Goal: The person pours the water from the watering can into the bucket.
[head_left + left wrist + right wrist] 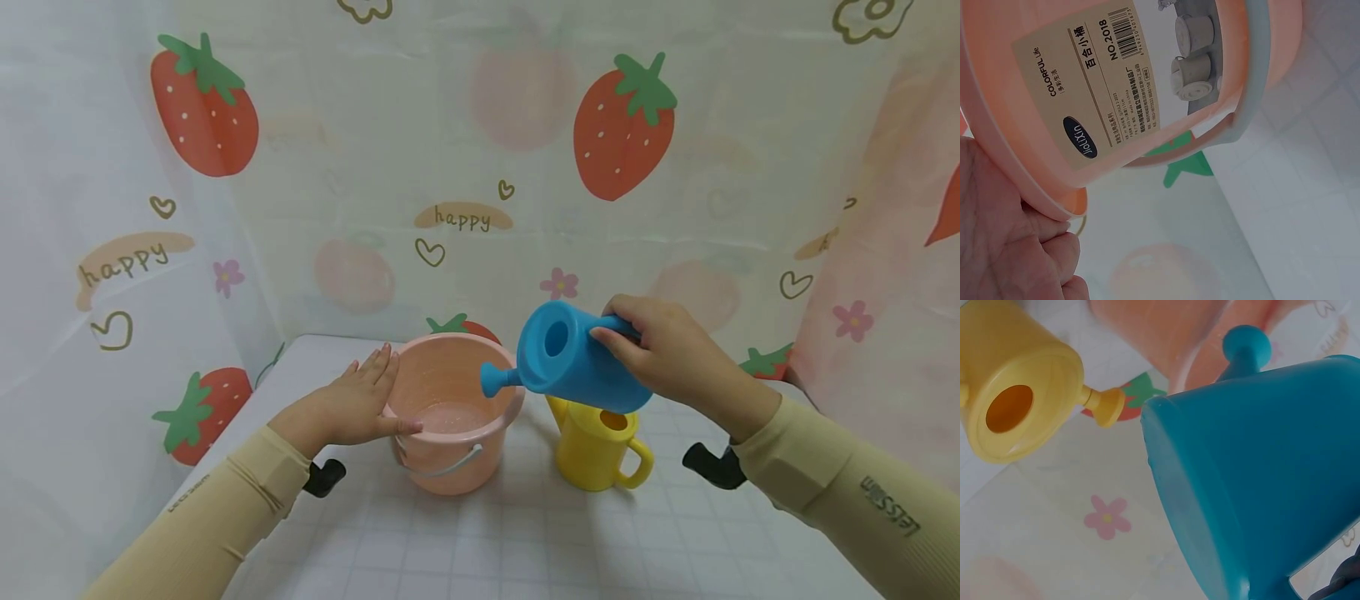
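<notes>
My right hand [663, 342] grips the handle of a blue watering can [592, 367], held in the air and tipped to the left. Its spout hangs over the right part of a pink bucket [457, 481]; whether water leaves it, I cannot tell. Against the bucket's left rim rests my left hand [348, 408], fingers straight and spread, thumb on the near edge. In the left wrist view, the bucket's wall [997, 75] bears a paper label. Behind and below the blue can, a yellow watering can [588, 458] stands upright; the right wrist view shows its top opening and spout.
The white table [375, 550] has a faint grid pattern. A strawberry-printed curtain [360, 183] closes off the back and both sides. The bucket's pale handle [442, 468] hangs down at its front. Black devices [712, 465] are strapped to both wrists.
</notes>
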